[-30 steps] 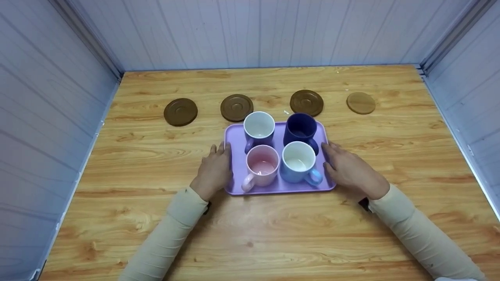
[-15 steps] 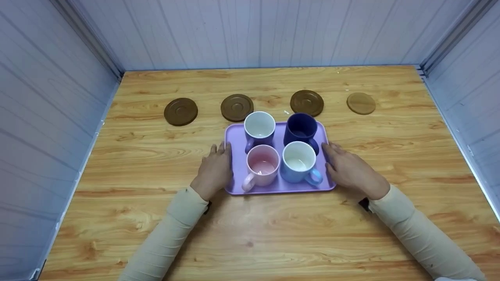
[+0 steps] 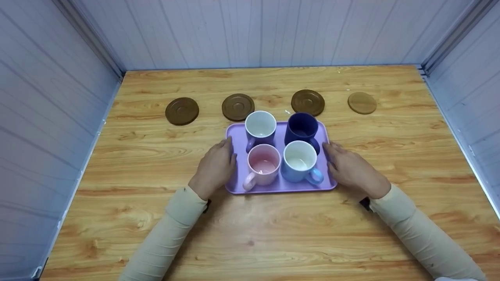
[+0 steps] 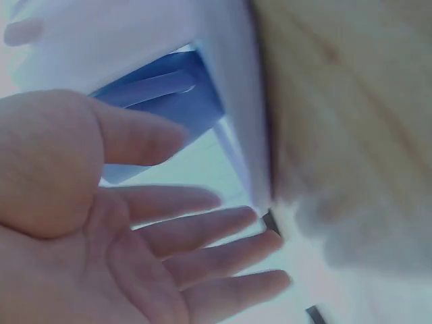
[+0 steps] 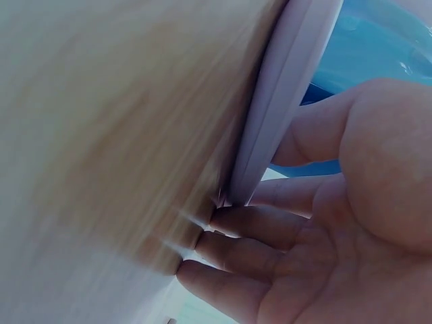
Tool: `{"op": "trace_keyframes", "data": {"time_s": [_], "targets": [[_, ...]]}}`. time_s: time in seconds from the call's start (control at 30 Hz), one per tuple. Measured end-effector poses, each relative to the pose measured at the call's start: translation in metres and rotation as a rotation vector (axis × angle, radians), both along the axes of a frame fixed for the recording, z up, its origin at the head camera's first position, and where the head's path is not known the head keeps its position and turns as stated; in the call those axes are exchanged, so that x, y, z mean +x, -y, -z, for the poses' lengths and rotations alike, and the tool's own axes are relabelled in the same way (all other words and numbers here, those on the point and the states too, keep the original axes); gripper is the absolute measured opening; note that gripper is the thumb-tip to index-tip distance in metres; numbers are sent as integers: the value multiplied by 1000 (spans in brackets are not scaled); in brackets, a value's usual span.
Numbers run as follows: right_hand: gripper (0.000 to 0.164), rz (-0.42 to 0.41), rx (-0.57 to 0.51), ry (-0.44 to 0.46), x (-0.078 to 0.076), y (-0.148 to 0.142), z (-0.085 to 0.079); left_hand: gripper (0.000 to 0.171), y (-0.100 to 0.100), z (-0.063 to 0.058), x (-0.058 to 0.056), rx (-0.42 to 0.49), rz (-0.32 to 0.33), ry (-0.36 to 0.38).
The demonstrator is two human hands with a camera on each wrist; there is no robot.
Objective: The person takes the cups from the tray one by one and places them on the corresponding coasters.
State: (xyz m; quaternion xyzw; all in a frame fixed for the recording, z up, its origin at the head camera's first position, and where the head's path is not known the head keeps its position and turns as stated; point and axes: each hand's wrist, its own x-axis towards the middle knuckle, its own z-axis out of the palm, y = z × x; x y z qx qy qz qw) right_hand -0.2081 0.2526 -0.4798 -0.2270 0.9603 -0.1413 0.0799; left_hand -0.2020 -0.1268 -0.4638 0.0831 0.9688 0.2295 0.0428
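A lilac tray [image 3: 284, 189] lies on the table, bearing a pink mug [image 3: 263, 166], a light blue mug [image 3: 299, 162] with a white inside, a dark blue mug [image 3: 300, 128] and a purple mug [image 3: 260, 127] with a pale inside. At the tray's left side is my left hand [image 3: 214, 167], its fingers straight and spread in the left wrist view, holding nothing. My right hand [image 3: 353, 169] is at the right side. In the right wrist view its thumb [image 5: 317, 131] reaches inside the tray's rim and several fingers lie outside it, fingertips low at the table surface.
Behind the tray, a row of coasters lies across the wooden table [image 3: 250, 242]: a brown one [image 3: 182, 111] at left, a second brown one [image 3: 238, 107], a third brown one [image 3: 308, 102] and a lighter tan one [image 3: 362, 103] at right. Pale panel walls [image 3: 234, 35] stand around.
My left hand has turned slightly inward, its fingers now closer together over the tray's left edge. The right hand, tray and mugs stay as they were.
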Motion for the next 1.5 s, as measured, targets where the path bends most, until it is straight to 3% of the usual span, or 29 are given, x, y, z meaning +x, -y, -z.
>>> {"op": "trace_keyframes", "data": {"time_s": [0.1,0.23,0.43,0.53,0.77,1.23,1.5], "targets": [[59,-2,1,-6,-1,0,-1,54,-1,-7,1,89,-9,-61],[58,-5,-1,-16,0,-1,0,43,-3,-12,1,218,36,-94],[57,-11,-1,-38,0,-1,1,29,-8,-11,2,420,124,-60],[57,-13,-6,-49,0,-1,1,24,-10,-10,2,480,140,-43],[57,-14,-10,-42,0,-1,0,19,-14,-4,1,531,135,-68],[57,-4,-1,-29,0,-1,0,15,-20,1,-1,613,62,-75],[56,-1,-9,-32,0,-2,1,10,-18,6,-4,592,25,-123]]}}
